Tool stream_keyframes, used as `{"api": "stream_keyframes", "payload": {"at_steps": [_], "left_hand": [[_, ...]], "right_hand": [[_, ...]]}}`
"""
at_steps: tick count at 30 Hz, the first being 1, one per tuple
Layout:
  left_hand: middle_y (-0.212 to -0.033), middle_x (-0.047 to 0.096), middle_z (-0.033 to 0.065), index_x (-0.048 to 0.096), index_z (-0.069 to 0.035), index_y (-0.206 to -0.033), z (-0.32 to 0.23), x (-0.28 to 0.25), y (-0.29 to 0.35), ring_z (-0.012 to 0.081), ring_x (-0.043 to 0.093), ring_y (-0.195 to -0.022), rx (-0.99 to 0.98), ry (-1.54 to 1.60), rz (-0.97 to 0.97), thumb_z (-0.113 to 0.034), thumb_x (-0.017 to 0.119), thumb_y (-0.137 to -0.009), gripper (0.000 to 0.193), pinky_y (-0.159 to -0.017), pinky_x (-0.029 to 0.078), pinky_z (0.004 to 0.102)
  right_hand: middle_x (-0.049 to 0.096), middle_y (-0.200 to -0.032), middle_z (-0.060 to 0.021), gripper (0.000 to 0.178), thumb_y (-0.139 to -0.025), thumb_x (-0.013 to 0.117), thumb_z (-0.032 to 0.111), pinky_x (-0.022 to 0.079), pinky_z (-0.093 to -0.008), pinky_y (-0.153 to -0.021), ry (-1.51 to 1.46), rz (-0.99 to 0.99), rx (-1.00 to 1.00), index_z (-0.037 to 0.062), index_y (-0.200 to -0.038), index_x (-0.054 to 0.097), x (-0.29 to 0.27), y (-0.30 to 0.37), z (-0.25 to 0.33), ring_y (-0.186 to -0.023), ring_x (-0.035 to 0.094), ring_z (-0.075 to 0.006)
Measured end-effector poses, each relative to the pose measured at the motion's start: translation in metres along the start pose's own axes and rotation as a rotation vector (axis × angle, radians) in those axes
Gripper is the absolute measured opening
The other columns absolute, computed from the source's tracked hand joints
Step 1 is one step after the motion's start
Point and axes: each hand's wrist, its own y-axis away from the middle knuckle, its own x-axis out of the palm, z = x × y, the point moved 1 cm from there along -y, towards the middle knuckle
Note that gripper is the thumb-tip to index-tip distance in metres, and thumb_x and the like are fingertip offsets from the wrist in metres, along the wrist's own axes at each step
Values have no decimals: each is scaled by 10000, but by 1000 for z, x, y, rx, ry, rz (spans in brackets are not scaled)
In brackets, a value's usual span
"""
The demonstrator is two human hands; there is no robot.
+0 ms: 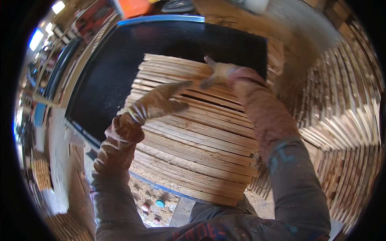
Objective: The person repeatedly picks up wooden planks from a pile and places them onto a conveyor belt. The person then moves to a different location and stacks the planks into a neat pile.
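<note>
Many narrow wooden slats [197, 148] lie side by side in a row across a black tabletop [108, 68], their ends slightly uneven. A dark gap runs between two of the slats near the middle. Over the left part of the row is my left hand [159, 102], gloved, its fingers stretched out to the right. My right hand [221, 74], also gloved, is at the far right part of the slats with thumb and fingers spread. Neither hand grips a slat; whether the fingertips touch the wood I cannot tell. Both hands are slightly blurred.
A blue strip [161, 19] edges the table's far side, with an orange object [134, 7] beyond it. Tall stacks of slats [341, 92] stand close on the right. Below the table's near edge, small coloured caps [160, 203] lie among sawdust.
</note>
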Motion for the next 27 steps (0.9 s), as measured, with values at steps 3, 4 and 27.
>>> {"api": "stream_keyframes", "payload": {"at_steps": [3,4,27], "left_hand": [[-1448,590,137,554,-138,-1484,34,0,-40,269,660,-1147,157,-321,-394,-237,772,-948,588,-943,563,379],[-1421,608,141,566,-152,-1473,-5,3,-62,285,672,-1114,177,-702,-384,-233,759,-953,560,-922,563,376],[-1543,396,281,272,3,-1580,-198,639,-190,425,457,-1398,-93,-64,487,-378,784,-888,942,-1159,401,471]], "right_hand": [[711,-1230,-184,737,-815,698,708,541,-488,-962,164,-174,-84,166,-1314,688,11,5,17,-1151,679,-344],[732,-1179,-159,650,-861,641,699,557,-482,-922,215,-267,-154,177,-1238,725,25,9,-8,-1088,703,-343],[212,-1678,-246,1257,-719,879,567,364,-590,-1157,-291,-504,1556,279,-1667,107,235,696,-686,-1498,304,-463]]}}
